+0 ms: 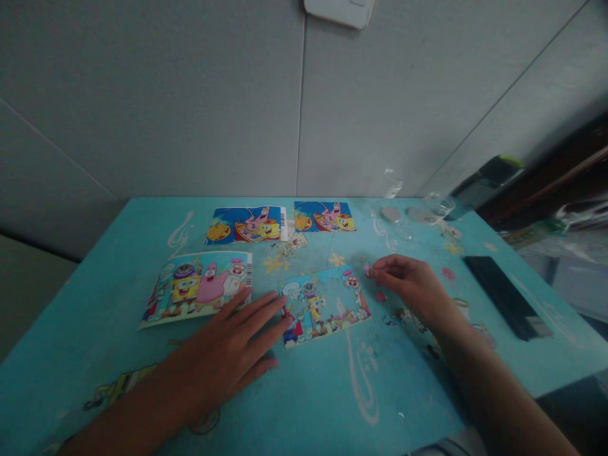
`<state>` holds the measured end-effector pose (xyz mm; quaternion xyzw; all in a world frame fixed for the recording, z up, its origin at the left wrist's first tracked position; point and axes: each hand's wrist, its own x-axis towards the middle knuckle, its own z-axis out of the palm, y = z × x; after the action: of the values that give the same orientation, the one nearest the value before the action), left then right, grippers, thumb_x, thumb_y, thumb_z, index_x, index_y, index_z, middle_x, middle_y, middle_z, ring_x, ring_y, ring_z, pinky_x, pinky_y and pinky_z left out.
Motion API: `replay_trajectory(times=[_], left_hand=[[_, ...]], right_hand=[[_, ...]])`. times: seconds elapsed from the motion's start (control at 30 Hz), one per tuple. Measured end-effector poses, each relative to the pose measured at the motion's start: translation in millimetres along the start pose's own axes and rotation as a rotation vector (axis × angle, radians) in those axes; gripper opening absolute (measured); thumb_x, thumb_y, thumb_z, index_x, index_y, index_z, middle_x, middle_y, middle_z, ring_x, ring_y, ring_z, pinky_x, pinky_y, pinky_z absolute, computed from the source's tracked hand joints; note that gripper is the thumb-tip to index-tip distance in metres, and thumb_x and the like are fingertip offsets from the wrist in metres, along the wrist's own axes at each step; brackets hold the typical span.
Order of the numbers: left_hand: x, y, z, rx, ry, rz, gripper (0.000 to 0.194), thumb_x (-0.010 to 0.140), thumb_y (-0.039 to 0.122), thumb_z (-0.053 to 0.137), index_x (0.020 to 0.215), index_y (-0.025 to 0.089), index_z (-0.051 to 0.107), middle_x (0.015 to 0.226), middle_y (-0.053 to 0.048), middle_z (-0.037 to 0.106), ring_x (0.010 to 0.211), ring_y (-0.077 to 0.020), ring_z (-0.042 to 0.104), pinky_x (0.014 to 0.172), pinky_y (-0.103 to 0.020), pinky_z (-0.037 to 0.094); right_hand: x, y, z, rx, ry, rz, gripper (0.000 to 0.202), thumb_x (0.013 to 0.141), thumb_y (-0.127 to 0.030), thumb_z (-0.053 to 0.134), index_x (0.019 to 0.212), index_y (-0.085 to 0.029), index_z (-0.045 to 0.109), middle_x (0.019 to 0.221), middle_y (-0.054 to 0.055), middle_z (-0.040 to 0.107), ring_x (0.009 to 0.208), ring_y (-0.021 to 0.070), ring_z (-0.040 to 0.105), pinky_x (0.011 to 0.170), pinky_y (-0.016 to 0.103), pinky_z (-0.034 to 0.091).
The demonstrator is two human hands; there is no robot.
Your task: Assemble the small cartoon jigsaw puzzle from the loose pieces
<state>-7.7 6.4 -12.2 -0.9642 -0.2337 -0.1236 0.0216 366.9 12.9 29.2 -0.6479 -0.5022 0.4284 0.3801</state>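
A partly assembled jigsaw puzzle (304, 316) with cartoon characters lies on the turquoise table, a gap showing in its middle right. My left hand (247, 335) rests with fingers spread, its fingertips at the puzzle's left edge. To the right of the puzzle, my right hand (408, 282) pinches a small pink and blue puzzle piece (366, 266) between thumb and fingers. Loose pieces (392, 320) lie below that hand, some partly hidden by the forearm. Left of the puzzle is a picture sheet (204, 285) with the same characters.
Two blue cartoon pictures lie at the back, a sheet (247, 225) and a smaller card (325, 217). Clear plastic containers (437, 206) and a dark bottle (489, 180) stand at the back right. A long black object (506, 296) lies near the right edge. A wall (213, 114) rises behind the table.
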Motion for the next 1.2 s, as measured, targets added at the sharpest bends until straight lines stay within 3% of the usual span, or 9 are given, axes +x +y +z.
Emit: replay_trajectory(times=[0.2, 0.37, 0.7, 1.0, 1.2], left_hand=[[0, 0, 0.6, 0.027, -0.039, 0.006, 0.047, 0.108, 0.041, 0.052, 0.153, 0.024, 0.050, 0.159, -0.010, 0.049, 0.150, -0.0254, 0.041, 0.132, -0.049, 0.002], [-1, 0, 1.1, 0.019, -0.043, -0.002, 0.047, 0.109, 0.040, 0.052, 0.153, 0.024, 0.050, 0.159, -0.010, 0.048, 0.150, -0.0262, 0.041, 0.132, -0.051, 0.005], [0, 2, -0.9, -0.018, -0.038, -0.019, 0.046, 0.108, 0.037, 0.053, 0.152, 0.025, 0.051, 0.157, -0.010, 0.050, 0.150, -0.0264, 0.042, 0.131, -0.052, 0.010], [2, 3, -3.6, -0.031, -0.032, -0.028, 0.045, 0.108, 0.037, 0.053, 0.152, 0.026, 0.051, 0.156, -0.010, 0.052, 0.148, -0.0254, 0.044, 0.131, -0.050, 0.009], [1, 2, -2.8, -0.011, -0.059, -0.021, 0.048, 0.107, 0.038, 0.054, 0.153, 0.024, 0.050, 0.158, -0.011, 0.050, 0.150, -0.0272, 0.041, 0.131, -0.052, 0.006]], right_hand=[[-2, -2, 0, -0.039, -0.017, -0.030, 0.044, 0.082, -0.044, 0.080, 0.118, -0.019, 0.077, 0.082, 0.002, 0.076, 0.063, 0.0145, 0.063, 0.066, 0.031, 0.052], [-2, -3, 1, -0.110, -0.008, -0.008, 0.037, 0.083, -0.046, 0.079, 0.109, -0.019, 0.080, 0.081, 0.002, 0.076, 0.065, 0.0154, 0.064, 0.065, 0.030, 0.050], [-6, 1, 8, -0.009, -0.089, -0.007, 0.039, 0.087, -0.054, 0.078, 0.103, -0.021, 0.062, 0.082, 0.004, 0.079, 0.057, 0.0118, 0.056, 0.053, 0.025, 0.042], [-9, -6, 14, -0.145, -0.094, -0.088, 0.032, 0.094, -0.052, 0.070, 0.099, -0.021, 0.069, 0.088, 0.004, 0.078, 0.060, 0.0122, 0.054, 0.056, 0.027, 0.043], [-12, -14, 23, -0.210, -0.133, -0.175, 0.025, 0.094, -0.045, 0.070, 0.087, -0.022, 0.075, 0.082, 0.004, 0.075, 0.075, 0.0184, 0.065, 0.071, 0.031, 0.051]])
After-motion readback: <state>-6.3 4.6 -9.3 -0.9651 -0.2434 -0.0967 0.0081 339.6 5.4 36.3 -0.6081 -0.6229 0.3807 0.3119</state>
